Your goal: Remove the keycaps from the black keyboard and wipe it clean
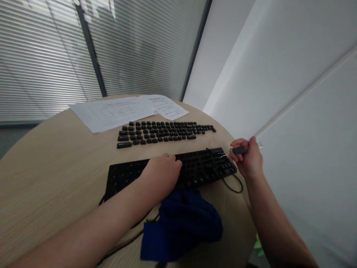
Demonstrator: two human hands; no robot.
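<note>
A black keyboard (206,165) lies across the table, with many of its key positions bare on the left part. My left hand (163,171) rests on its middle with curled fingers gripping it; the fingertips are partly hidden. Off the keyboard's right end, my right hand (249,156) is closed around a keycap puller (239,150) with a dark handle and thin wire loops pointing at the keys. Beyond the keyboard, several loose black keycaps (160,131) are laid out in rows. A blue cloth (189,219) lies crumpled in front of the keyboard.
Printed paper sheets (119,111) lie at the far side of the round wooden table (55,163). A black cable (237,191) loops by the keyboard's right end, and another runs under my left forearm. A white wall (306,93) stands close on the right.
</note>
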